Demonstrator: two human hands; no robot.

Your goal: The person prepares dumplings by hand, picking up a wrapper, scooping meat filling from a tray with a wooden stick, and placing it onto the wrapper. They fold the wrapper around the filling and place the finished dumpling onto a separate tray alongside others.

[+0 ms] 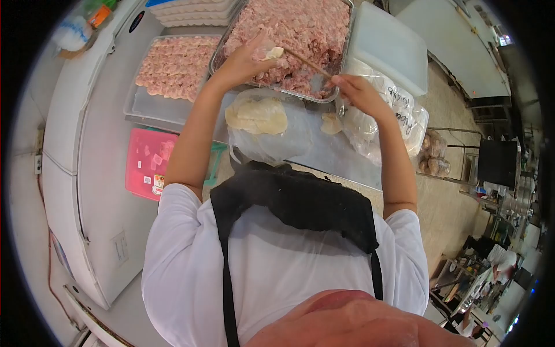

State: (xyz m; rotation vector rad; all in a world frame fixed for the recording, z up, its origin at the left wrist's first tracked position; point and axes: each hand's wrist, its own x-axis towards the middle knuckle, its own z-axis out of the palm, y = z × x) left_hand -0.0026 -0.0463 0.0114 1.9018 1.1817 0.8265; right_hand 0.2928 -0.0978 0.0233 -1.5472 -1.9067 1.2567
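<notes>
My left hand point(248, 59) holds a pale dumpling wrapper point(273, 53) over the near left part of a metal tray point(215, 61) of pink minced meat point(289, 26). In my right hand point(359, 92), at the tray's near right corner, is a thin wooden stick point(309, 62). Its far tip reaches to the wrapper. A stack of round wrappers point(257, 114) lies on clear plastic just below the tray, and a loose wrapper point(330, 123) sits to its right. Left of the tray, rows of filled dumplings point(178, 66) cover much of a translucent tray point(156, 106).
White trays point(193, 13) are stacked at the back left. Plastic-wrapped packs point(376, 115) with handwriting and a translucent lid point(387, 46) lie on the right. A pink container point(141, 165) stands at the lower left. Another person point(500, 263) is far off at the right.
</notes>
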